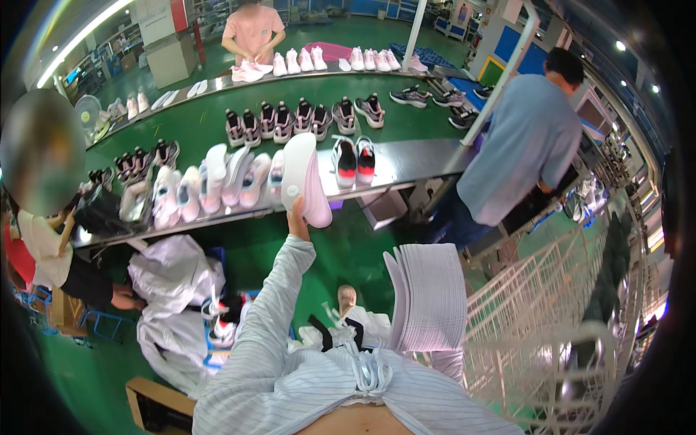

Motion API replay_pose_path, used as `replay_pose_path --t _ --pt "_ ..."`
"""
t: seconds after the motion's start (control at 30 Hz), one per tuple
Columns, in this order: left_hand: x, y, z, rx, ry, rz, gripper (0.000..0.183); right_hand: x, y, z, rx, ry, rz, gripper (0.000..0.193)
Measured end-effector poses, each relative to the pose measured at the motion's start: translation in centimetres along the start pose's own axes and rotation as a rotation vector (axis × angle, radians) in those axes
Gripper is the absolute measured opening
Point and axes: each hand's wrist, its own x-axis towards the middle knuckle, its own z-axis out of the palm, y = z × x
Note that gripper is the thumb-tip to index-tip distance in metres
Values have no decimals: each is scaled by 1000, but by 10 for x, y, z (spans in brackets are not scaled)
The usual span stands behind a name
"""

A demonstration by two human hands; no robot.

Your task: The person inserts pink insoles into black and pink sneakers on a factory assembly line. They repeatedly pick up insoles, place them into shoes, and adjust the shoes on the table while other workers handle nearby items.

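My left hand (296,219) is closed round the lower end of a pair of white insoles (299,161), held upright at the near edge of the metal bench (406,164). One insole faces me, with a small round mark near its heel; the other, pinkish white, overlaps behind it. Close to my right side rises a tall curved stack of thin pale layers (431,297), which look like more insoles. My right hand does not show; a bit of striped sleeve is visible below that stack. White shoes (190,194) stand left of the held insoles, and a black-and-red pair (355,161) stands to their right.
Black-and-pink sneakers (283,120) line the bench's farther side. A person in blue (518,145) works at the right, beside white wire racks (536,304). Another in pink (252,32) stands across the line. White bags (174,275) and a carton (156,406) lie low at the left.
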Motion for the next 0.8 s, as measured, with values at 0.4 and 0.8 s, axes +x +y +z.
replay_pose_path --t 0.4,0.8 --pt "183 -158 -9 273 150 -8 50 312 -89 78 -247 -62 -90 41" --pt "185 -122 -44 916 -98 -178 48 397 -57 120 37 -193 94 42"
